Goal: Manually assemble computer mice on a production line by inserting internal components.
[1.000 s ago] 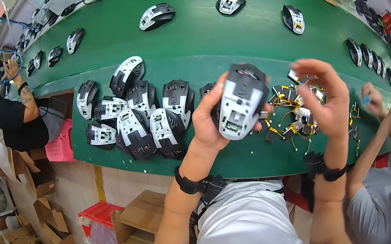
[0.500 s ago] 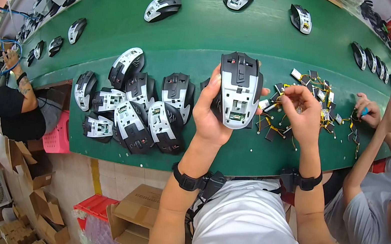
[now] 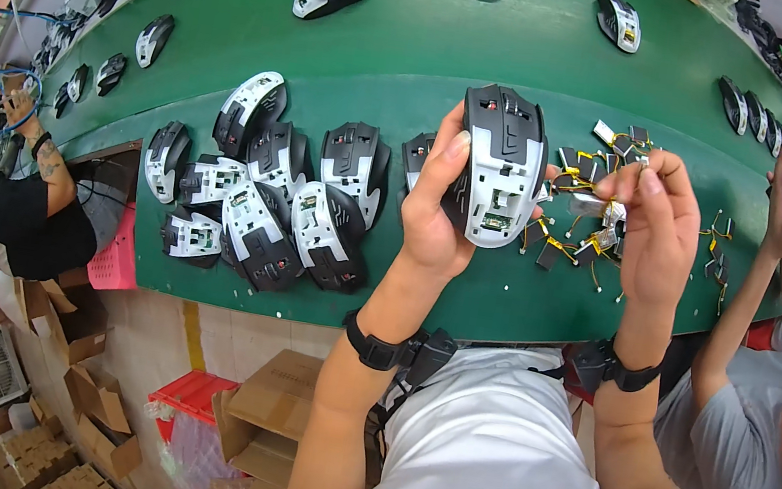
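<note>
One held mouse (image 3: 498, 170), batteries (image 3: 549, 256) (uncountable)

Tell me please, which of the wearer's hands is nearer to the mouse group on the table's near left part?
Left. The left hand, holding another mouse, is just right of the mouse group; the right hand is farther right, by the small wired parts.

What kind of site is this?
Probably an electronics assembly line: partly assembled black-and-white computer mice gathered on a long green work surface, a loose pile of small wired packs, and other people working along it.
</note>
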`<act>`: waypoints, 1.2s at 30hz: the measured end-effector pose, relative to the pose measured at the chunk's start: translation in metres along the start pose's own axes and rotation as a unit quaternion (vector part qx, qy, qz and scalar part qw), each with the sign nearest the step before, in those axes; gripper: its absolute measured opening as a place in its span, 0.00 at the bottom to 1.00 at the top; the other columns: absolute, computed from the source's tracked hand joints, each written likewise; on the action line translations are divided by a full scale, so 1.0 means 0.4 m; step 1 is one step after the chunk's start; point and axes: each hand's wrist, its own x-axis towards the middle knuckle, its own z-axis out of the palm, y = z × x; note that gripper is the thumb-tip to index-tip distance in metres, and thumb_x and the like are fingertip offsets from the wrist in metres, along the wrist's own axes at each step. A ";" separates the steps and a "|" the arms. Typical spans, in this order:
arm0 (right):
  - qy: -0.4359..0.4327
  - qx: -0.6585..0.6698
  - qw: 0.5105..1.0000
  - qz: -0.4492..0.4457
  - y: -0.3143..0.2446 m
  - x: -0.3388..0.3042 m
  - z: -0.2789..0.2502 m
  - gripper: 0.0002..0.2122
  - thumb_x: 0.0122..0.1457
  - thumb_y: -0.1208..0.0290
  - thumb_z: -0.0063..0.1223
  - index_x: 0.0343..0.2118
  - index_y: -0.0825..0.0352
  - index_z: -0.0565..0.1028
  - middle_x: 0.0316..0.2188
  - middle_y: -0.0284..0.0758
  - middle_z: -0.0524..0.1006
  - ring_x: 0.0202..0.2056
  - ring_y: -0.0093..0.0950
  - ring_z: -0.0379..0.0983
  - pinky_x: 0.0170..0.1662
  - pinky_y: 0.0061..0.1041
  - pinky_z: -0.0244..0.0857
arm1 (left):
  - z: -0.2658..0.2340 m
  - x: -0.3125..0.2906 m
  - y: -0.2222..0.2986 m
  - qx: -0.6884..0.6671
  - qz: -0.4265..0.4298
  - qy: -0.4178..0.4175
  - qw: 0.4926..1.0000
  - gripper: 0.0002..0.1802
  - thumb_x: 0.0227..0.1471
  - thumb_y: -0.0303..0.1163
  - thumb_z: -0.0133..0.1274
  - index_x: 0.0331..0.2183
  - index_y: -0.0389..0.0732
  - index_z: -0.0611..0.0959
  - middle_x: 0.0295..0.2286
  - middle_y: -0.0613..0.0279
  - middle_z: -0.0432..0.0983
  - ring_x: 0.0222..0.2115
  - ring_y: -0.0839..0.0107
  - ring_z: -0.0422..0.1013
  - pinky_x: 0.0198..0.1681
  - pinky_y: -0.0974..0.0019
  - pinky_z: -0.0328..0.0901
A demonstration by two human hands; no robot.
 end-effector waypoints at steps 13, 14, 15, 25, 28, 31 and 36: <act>-0.106 -0.295 0.945 -0.094 -0.001 -0.045 0.102 0.04 0.54 0.81 0.57 0.31 0.70 0.74 0.26 0.30 0.72 0.24 0.16 0.67 0.27 0.17 0.60 | 0.005 -0.004 -0.016 0.095 0.040 0.039 0.994 0.33 0.57 0.46 0.42 0.59 0.39 0.59 0.49 0.46 0.70 0.44 0.46 0.74 0.49 0.49 0.70; -0.111 -0.315 0.938 -0.097 0.000 -0.047 0.112 0.04 0.54 0.81 0.58 0.31 0.70 0.74 0.26 0.31 0.72 0.24 0.17 0.67 0.26 0.17 0.60 | 0.004 -0.005 -0.019 0.098 0.053 0.048 0.993 0.34 0.58 0.45 0.42 0.60 0.39 0.57 0.49 0.45 0.71 0.44 0.46 0.74 0.49 0.49 0.70; -0.113 -0.338 0.929 -0.103 -0.002 -0.044 0.119 0.04 0.53 0.82 0.58 0.31 0.70 0.74 0.26 0.31 0.72 0.23 0.18 0.67 0.26 0.17 0.60 | 0.006 -0.002 -0.021 0.118 0.075 0.052 0.989 0.34 0.58 0.44 0.41 0.61 0.40 0.56 0.48 0.45 0.71 0.44 0.46 0.74 0.48 0.49 0.71; -0.166 -0.454 0.856 -0.182 -0.004 -0.036 0.124 0.06 0.51 0.80 0.60 0.30 0.69 0.74 0.25 0.35 0.72 0.22 0.29 0.72 0.24 0.25 0.66 | -0.019 -0.001 -0.038 0.210 0.136 0.074 0.965 0.31 0.61 0.38 0.38 0.62 0.40 0.53 0.46 0.47 0.71 0.42 0.52 0.76 0.45 0.55 0.73; -0.188 -0.457 0.851 -0.180 -0.004 -0.026 0.123 0.06 0.51 0.80 0.60 0.30 0.69 0.74 0.24 0.35 0.72 0.22 0.29 0.73 0.24 0.26 0.66 | -0.028 0.004 -0.041 0.223 0.152 0.067 0.961 0.30 0.61 0.37 0.38 0.62 0.39 0.54 0.45 0.48 0.71 0.41 0.53 0.76 0.45 0.55 0.72; -0.191 -0.439 0.864 -0.154 0.004 -0.021 0.126 0.05 0.51 0.80 0.60 0.30 0.69 0.75 0.24 0.34 0.72 0.21 0.28 0.72 0.23 0.25 0.66 | -0.025 -0.001 -0.047 0.211 0.158 0.098 0.960 0.29 0.61 0.37 0.39 0.61 0.39 0.56 0.44 0.49 0.72 0.40 0.56 0.76 0.44 0.57 0.72; -0.157 -0.442 0.875 -0.121 0.020 -0.029 0.132 0.04 0.52 0.80 0.60 0.29 0.69 0.76 0.24 0.34 0.73 0.21 0.26 0.71 0.21 0.23 0.64 | -0.026 -0.001 -0.055 0.149 0.147 0.109 0.972 0.29 0.62 0.33 0.43 0.61 0.37 0.58 0.47 0.55 0.67 0.44 0.73 0.65 0.50 0.70 0.60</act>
